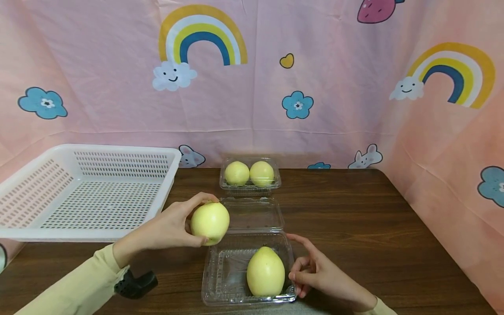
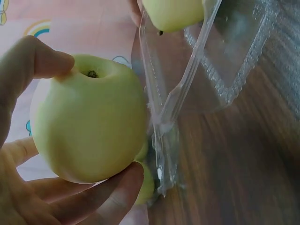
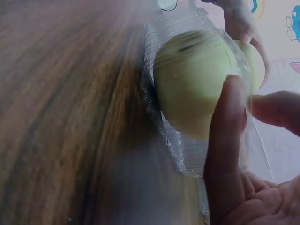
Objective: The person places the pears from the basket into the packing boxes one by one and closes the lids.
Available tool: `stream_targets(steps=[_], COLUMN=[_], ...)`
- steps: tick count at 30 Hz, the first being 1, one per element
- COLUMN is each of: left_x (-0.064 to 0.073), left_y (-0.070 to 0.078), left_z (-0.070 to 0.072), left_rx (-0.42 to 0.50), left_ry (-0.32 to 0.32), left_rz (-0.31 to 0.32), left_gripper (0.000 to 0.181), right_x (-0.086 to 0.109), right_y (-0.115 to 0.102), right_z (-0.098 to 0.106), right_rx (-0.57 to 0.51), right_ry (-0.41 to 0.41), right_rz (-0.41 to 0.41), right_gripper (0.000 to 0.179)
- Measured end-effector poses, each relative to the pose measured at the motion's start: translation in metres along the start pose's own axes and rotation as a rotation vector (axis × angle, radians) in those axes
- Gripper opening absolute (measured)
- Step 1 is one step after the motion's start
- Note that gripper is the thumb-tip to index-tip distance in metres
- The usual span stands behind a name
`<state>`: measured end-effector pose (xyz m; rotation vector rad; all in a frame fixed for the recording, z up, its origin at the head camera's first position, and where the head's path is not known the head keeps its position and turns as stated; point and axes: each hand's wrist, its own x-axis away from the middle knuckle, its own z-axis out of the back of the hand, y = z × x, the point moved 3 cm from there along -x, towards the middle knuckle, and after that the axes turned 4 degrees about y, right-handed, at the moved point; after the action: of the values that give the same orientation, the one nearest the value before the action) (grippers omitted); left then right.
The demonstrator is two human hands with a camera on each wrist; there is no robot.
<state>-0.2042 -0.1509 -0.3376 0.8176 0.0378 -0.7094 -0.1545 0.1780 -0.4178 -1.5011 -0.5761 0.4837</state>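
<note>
My left hand [image 1: 169, 227] grips a pale yellow-green pear [image 1: 210, 223] between thumb and fingers, up over the left side of an open clear plastic clamshell box [image 1: 226, 280]. In the left wrist view, the thumb lies beside the dimple of the held pear [image 2: 93, 126] and the fingers curl round its other side. A second pear [image 1: 265, 272] sits in the right half of the box, its left half bare. At the box's right edge, my right hand [image 1: 319, 273] pinches the rim, with one finger stretched along it. The right wrist view shows fingertips [image 3: 229, 101] against the clear wall.
The clear lid [image 1: 253, 214] lies folded back behind the box. Beyond it stands another clear box [image 1: 250, 186] holding two pears. A white slotted basket [image 1: 165, 188] occupies the left of the brown wooden table [image 1: 354, 218]. A patterned pink cloth [image 1: 334, 122] hangs behind and at the right.
</note>
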Motion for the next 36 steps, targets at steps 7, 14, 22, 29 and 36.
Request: stream_targets(steps=[7,14,22,29,36], left_x=[0.002,0.004,0.006,0.006,0.008], left_y=[0.002,0.004,0.007,0.009,0.01], left_z=[-0.009,-0.013,-0.017,-0.019,-0.022], left_rx=[0.06,0.024,0.063,0.039,0.011], left_ry=[-0.031,-0.036,-0.047,-0.041,-0.05], left_rz=[0.003,-0.003,-0.015,-0.025,-0.017], left_gripper=[0.07,0.071,0.071,0.071,0.071], right_x=[0.002,0.003,0.003,0.004,0.004], right_y=[0.001,0.002,0.003,0.002,0.002], right_z=[-0.003,-0.004,-0.008,-0.009,-0.011], right_rx=[-0.026,-0.06,-0.084,-0.068,-0.052], right_ry=[0.026,0.038,0.029,0.052,0.088], right_rz=[-0.052,-0.057,-0.039,-0.039,-0.018], right_gripper=[0.081,0.083,0.085,0.086,0.082])
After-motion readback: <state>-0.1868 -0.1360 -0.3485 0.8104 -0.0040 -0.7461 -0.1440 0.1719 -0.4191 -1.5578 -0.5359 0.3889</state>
